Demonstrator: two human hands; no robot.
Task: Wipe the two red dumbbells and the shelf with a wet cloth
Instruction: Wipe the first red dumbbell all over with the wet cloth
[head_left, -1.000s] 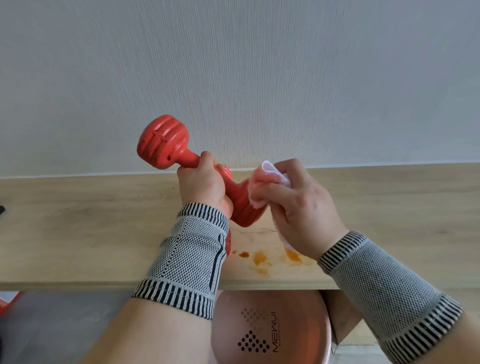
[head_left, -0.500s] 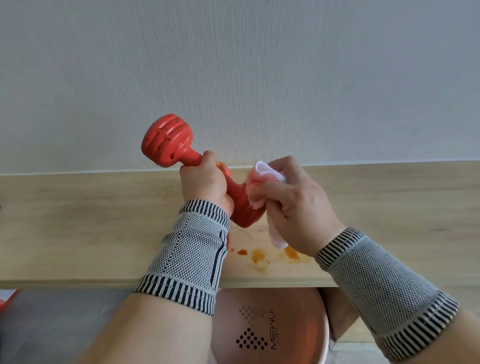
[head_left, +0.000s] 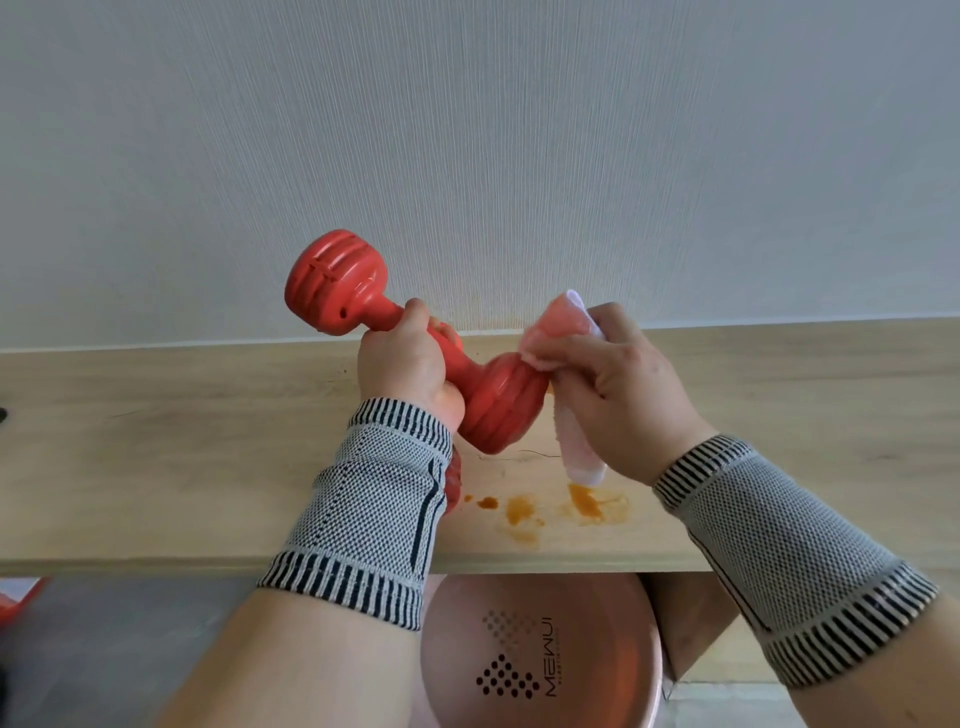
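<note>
My left hand (head_left: 402, 366) grips the handle of a red dumbbell (head_left: 337, 280) and holds it tilted above the wooden shelf (head_left: 156, 467). My right hand (head_left: 623, 384) holds a pink cloth (head_left: 563, 325) against the right side of the dumbbell's near head; one end of the cloth hangs down below the hand. A second red dumbbell (head_left: 453, 480) lies on the shelf, almost wholly hidden behind my left wrist. Orange stains (head_left: 522, 509) mark the shelf near its front edge.
A pale textured wall rises straight behind the shelf. Below the shelf's front edge stands a pink basin (head_left: 540, 660) with a printed logo. A red object (head_left: 21, 597) shows at the lower left on the grey floor.
The cloth has slid from the front of the dumbbell's near head to its upper right side. The dumbbell has turned slightly, exposing more of the near head.
</note>
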